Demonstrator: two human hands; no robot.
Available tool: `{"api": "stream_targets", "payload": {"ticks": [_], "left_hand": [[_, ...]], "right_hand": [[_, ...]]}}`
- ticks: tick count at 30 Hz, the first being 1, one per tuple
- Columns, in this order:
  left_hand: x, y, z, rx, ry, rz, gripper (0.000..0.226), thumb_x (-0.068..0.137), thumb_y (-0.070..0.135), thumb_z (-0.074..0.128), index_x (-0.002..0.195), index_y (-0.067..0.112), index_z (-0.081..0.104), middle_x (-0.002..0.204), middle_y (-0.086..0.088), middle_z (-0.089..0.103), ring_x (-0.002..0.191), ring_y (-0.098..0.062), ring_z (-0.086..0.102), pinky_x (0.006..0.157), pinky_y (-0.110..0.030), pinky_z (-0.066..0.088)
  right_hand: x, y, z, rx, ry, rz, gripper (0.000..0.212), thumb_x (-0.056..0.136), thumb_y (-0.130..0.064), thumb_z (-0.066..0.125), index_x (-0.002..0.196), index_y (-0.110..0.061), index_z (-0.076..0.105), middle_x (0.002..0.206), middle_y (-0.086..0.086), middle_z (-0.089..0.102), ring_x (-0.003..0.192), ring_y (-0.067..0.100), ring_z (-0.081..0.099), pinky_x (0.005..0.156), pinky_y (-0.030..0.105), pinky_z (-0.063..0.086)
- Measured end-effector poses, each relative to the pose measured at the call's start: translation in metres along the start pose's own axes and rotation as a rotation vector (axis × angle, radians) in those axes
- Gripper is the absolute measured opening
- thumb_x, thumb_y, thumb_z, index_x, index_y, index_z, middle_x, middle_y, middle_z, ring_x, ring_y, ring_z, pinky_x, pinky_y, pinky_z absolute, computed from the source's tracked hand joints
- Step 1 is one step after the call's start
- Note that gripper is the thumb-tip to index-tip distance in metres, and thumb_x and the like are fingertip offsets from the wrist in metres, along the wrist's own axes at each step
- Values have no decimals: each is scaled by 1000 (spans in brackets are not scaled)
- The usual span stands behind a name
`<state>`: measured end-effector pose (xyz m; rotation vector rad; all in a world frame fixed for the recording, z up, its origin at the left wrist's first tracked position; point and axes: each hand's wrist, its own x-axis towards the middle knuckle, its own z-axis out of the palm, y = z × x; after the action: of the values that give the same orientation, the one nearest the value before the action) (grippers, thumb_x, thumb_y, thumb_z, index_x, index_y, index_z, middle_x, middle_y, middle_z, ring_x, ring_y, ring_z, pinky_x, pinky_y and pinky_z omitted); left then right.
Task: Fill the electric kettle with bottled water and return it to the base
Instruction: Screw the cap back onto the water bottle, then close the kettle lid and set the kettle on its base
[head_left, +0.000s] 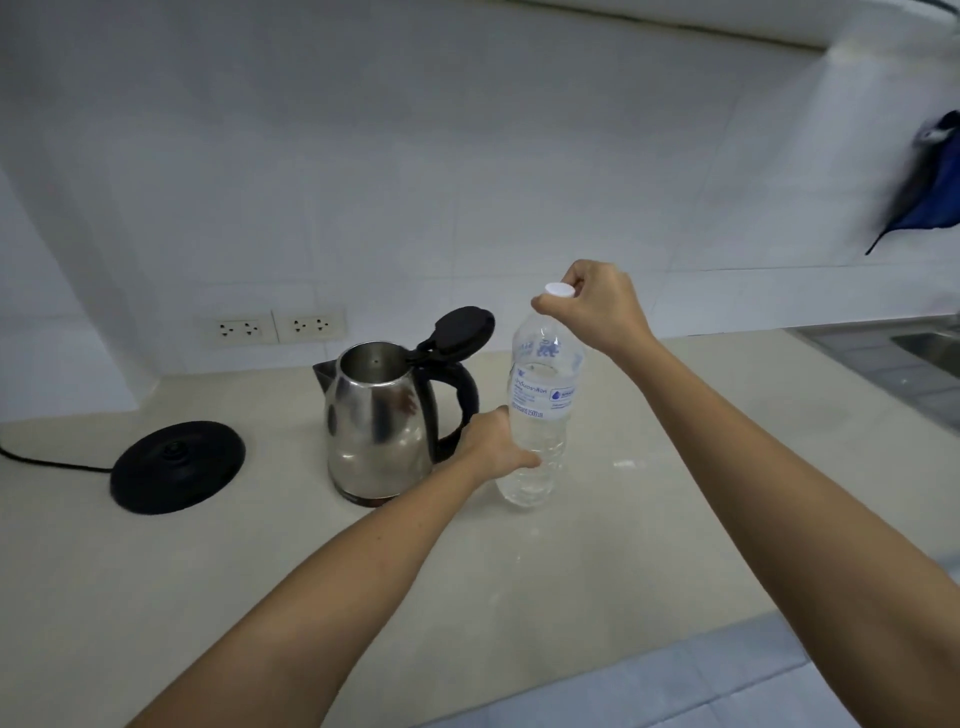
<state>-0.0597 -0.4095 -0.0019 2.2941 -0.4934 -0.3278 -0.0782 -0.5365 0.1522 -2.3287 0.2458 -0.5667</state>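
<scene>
A clear plastic water bottle (540, 410) stands upright on the counter, partly full. My left hand (491, 447) grips its lower body. My right hand (592, 306) pinches the white cap (559, 290) at the bottle's top. Just left of the bottle stands the steel kettle (374, 415) with its black lid (462, 327) flipped open and its handle toward the bottle. The round black base (176, 465) lies further left on the counter, apart from the kettle, with its cord running off the left edge.
Two wall sockets (275, 327) sit on the tiled wall behind the kettle. A steel sink (924, 348) is at the far right. A blue cloth (930, 182) hangs on the right wall. The beige counter (597, 545) ends at a front edge near me.
</scene>
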Motion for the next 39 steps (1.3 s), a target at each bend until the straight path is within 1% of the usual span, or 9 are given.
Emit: {"api": "stream_targets", "payload": {"ticks": [5, 10, 19, 23, 27, 29, 32, 36, 39], "left_hand": [[31, 16, 24, -62, 3, -29, 63, 78, 33, 73, 134, 19, 48, 125, -3, 64, 118, -25, 58, 98, -35, 47], [42, 32, 37, -278, -31, -44, 61, 85, 22, 67, 141, 18, 42, 136, 0, 56, 126, -18, 52, 97, -25, 40], [50, 33, 47, -296, -22, -81, 69, 84, 26, 65, 147, 19, 35, 146, 1, 46, 136, -18, 44, 111, -38, 38], [40, 20, 31, -327, 130, -42, 35, 91, 9, 59, 126, 8, 58, 123, -7, 65, 109, -15, 62, 89, -20, 45], [12, -3, 8, -350, 426, 46, 14, 91, 8, 61, 104, 10, 67, 95, -2, 71, 87, -8, 65, 84, -20, 50], [-7, -16, -6, -314, 583, 51, 10, 90, 10, 63, 99, 13, 68, 86, 3, 69, 78, 0, 62, 79, -20, 52], [-34, -36, -30, -181, 842, 64, 10, 86, 13, 67, 95, 18, 65, 83, 4, 65, 76, -5, 58, 73, -27, 52], [-57, -67, -62, -25, 1039, -138, 50, 78, 31, 76, 120, 16, 54, 114, 1, 59, 109, -18, 53, 94, -35, 47], [-61, -89, -84, -240, 813, -318, 96, 75, 43, 79, 149, 13, 26, 153, -6, 33, 140, -24, 33, 115, -41, 32]], "right_hand": [[31, 34, -11, -40, -6, 2, 28, 72, -30, 72, 74, -10, 52, 63, -4, 49, 56, 13, 44, 50, 25, 33], [53, 56, -12, -66, -47, 0, 27, 72, -31, 72, 77, -9, 56, 70, 1, 55, 62, 17, 50, 51, 26, 37], [65, 81, -16, -29, -65, 69, 30, 75, -33, 71, 91, -13, 55, 72, -1, 55, 67, 19, 54, 52, 26, 37], [49, 74, -8, -324, 134, -63, 40, 82, -34, 63, 117, -21, 47, 74, 1, 59, 69, 26, 53, 59, 29, 36], [18, 58, 32, -150, 98, -287, 23, 93, -30, 54, 107, -12, 57, 52, -3, 45, 56, 23, 51, 54, 31, 39], [6, 51, 57, 40, -24, -178, 25, 93, -31, 53, 107, -10, 57, 59, -1, 54, 68, 25, 61, 65, 35, 48], [-5, 39, 84, 321, -223, 87, 50, 95, -45, 50, 129, -9, 49, 99, 1, 63, 102, 22, 61, 86, 30, 44], [-14, 19, 104, 478, -336, 63, 49, 99, -42, 43, 140, -14, 40, 112, -4, 58, 107, 13, 55, 87, 22, 35], [-12, -4, 115, 525, -286, -4, 41, 101, -36, 42, 137, -16, 42, 110, -3, 58, 105, 16, 55, 87, 22, 36]]}}
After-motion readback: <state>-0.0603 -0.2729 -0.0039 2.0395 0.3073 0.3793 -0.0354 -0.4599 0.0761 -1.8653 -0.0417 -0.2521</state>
